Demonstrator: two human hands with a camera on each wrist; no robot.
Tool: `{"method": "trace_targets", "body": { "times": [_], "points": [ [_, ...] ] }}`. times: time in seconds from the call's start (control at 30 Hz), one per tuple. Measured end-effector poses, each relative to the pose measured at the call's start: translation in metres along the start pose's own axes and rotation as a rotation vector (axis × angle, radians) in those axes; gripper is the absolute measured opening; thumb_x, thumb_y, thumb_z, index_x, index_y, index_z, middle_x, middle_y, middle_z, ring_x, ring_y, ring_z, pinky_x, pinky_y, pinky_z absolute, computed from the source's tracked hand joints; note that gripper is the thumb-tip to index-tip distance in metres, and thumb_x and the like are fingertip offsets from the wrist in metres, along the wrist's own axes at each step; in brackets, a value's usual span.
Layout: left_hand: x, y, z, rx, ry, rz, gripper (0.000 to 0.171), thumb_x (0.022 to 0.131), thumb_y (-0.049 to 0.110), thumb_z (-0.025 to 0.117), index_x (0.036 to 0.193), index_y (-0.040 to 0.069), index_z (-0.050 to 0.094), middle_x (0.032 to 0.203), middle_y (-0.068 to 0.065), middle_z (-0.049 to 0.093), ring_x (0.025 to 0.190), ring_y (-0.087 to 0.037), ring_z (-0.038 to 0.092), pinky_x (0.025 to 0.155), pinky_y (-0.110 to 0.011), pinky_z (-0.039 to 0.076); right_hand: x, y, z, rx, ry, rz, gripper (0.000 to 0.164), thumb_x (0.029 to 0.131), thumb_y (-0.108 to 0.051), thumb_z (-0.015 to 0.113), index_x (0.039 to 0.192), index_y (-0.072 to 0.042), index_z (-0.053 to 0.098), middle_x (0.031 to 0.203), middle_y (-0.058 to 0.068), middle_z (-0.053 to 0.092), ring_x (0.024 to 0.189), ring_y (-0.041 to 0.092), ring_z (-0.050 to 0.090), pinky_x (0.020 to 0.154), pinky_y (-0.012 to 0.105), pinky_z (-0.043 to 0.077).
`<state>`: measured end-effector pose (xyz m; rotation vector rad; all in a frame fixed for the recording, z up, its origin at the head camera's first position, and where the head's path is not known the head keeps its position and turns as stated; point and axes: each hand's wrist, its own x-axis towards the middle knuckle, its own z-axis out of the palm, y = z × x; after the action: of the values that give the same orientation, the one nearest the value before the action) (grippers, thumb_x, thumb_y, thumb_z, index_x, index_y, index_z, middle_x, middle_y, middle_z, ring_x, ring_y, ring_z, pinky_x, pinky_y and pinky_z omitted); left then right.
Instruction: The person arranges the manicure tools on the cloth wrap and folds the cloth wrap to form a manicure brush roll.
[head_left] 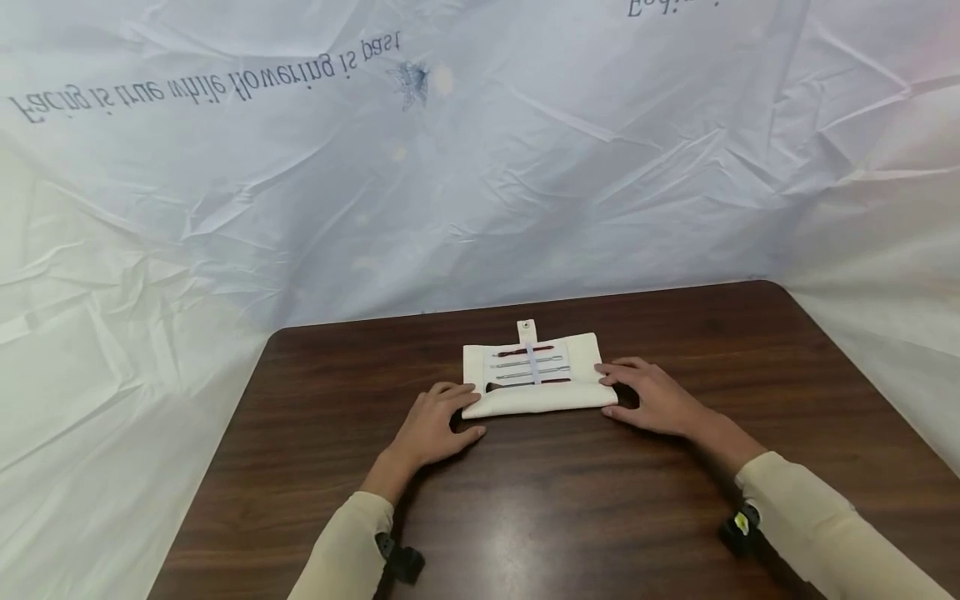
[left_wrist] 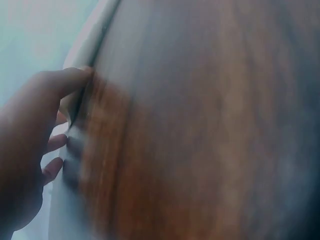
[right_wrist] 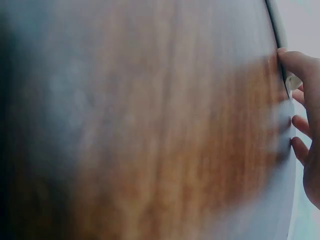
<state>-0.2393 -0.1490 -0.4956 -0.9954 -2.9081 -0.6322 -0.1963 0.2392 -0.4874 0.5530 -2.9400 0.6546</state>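
A white roll-up tool case lies unfolded near the middle of the table, its near edge turned up in a thick fold. Slim tools sit under a pale elastic band: a dark red-handled tool, silvery metal tools and a small dark brush. My left hand touches the case's left end with its fingertips, thumb spread apart just below the near edge. At the right end, my right hand holds the fold's corner between fingers and thumb. Both wrist views show mostly blurred tabletop, with the fingers at the case's edge.
The dark wood-grain table has rounded far corners. A snap tab sticks out from the case's far side. Wrinkled white sheeting with printed lettering hangs behind and beside the table. A black wrist camera sits under the left sleeve.
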Motion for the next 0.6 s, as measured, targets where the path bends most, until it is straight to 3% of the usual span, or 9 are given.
{"method": "trace_targets", "body": {
  "times": [0.17,0.33,0.53,0.6],
  "points": [
    [-0.0002,-0.0061,-0.0002,-0.015,0.003,0.020,0.045,0.097,0.032,0.066,0.140,0.020,0.062,0.153,-0.002,0.054,0.143,-0.033,0.046,0.110,-0.061,0.039,0.0013,0.0017,-0.0011,-0.017,-0.030,0.001,0.048,0.094,-0.037,0.072,0.137,-0.016,0.063,0.147,0.010,0.058,0.139,0.040,0.046,0.106,0.068,0.037],
    [0.0005,-0.0076,0.0019,-0.042,0.019,0.014,0.039,0.100,0.033,0.064,0.138,0.022,0.064,0.154,-0.001,0.053,0.146,-0.033,0.043,0.111,-0.062,0.037,0.0009,0.0020,-0.0014,-0.017,-0.027,-0.006,0.048,0.096,-0.038,0.071,0.139,-0.018,0.062,0.145,0.009,0.060,0.136,0.038,0.048,0.104,0.066,0.040],
    [0.0030,-0.0055,0.0055,-0.159,0.106,-0.029,0.037,0.104,0.031,0.059,0.136,0.015,0.066,0.143,-0.008,0.064,0.142,-0.036,0.048,0.110,-0.064,0.038,0.0014,0.0019,0.0004,0.053,0.024,0.016,0.042,0.100,-0.032,0.066,0.138,-0.015,0.063,0.134,0.014,0.064,0.125,0.036,0.056,0.097,0.059,0.048],
    [0.0044,-0.0039,0.0072,-0.198,0.151,-0.064,0.033,0.105,0.030,0.057,0.127,0.009,0.069,0.132,-0.013,0.069,0.136,-0.036,0.053,0.108,-0.061,0.041,0.0028,0.0006,0.0013,0.098,0.046,0.035,0.038,0.101,-0.030,0.064,0.135,-0.011,0.065,0.130,0.016,0.065,0.119,0.034,0.059,0.093,0.056,0.049]
  ]
}}
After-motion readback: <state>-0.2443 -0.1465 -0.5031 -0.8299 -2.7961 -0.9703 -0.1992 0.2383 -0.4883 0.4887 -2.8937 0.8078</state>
